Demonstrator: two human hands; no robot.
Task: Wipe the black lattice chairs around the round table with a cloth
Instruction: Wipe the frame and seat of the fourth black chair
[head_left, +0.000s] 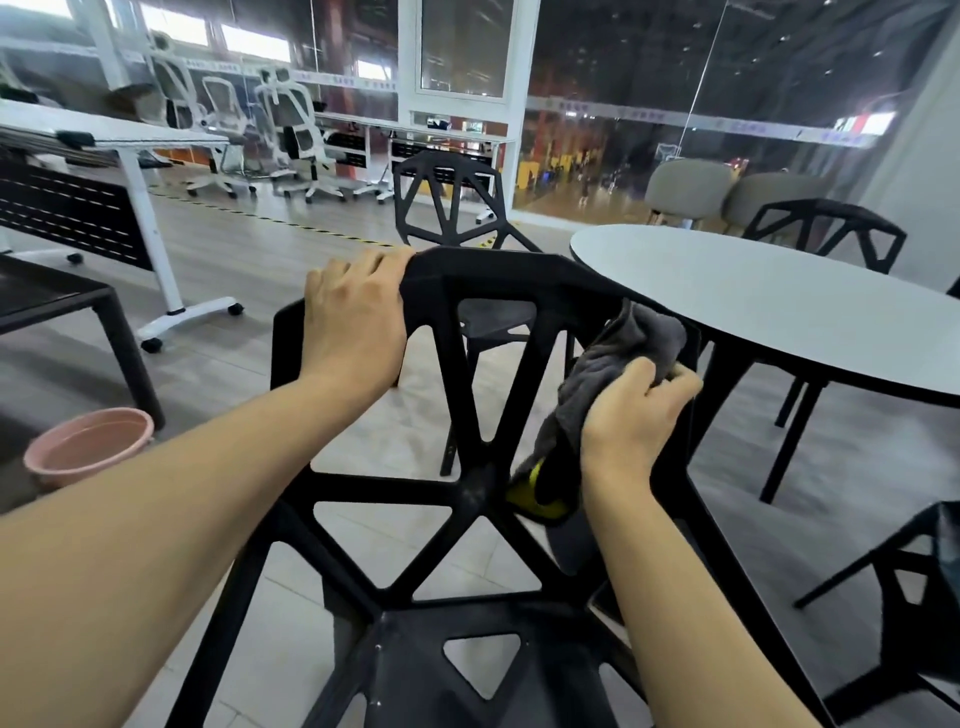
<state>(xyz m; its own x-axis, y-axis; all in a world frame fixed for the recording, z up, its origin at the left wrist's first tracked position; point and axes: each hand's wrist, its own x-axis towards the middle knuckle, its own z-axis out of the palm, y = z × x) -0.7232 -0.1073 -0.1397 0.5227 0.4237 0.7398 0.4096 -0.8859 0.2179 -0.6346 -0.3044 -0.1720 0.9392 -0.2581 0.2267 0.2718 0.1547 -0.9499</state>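
**Nearest lattice chair: left hand steadying, right hand holding the cloth against the backrest**

Nearest black lattice chair (467, 395) fills centre and lower frame, backrest toward the camera, seat at bottom centre. Just right of it, the round table (769, 301), pale top, dark legs, occupying the right-middle of the frame.

Left hand (353, 322): centre-left, on the upper left corner of the backrest. Fingers curled over the top rail, palm against the frame. Gripping the chair.

Right hand (631, 415): centre-right, fingers curled round a bunched grey cloth (618, 353). Cloth pressed to the right upright of the backrest; upper part of the cloth bulges above the fingers, the rest hangs below the hand. A yellow patch shows at the cloth's lower edge; cannot tell what it is.

Other lattice chairs: second chair (447, 202) upper centre, beyond the near one, backrest upright. Third chair (826, 234) upper right, behind the table's far edge. Fourth chair (914, 582) lower right, partly cut by the frame edge.

Surroundings: pink basin (88, 447) on the floor, left-middle, beside a dark table leg. White desk on castors (150, 218) at upper left. White mesh office chairs (291, 130) along the top left. Two grey upholstered chairs (691, 189) upper right, against a glass wall. Wood-pattern floor throughout.
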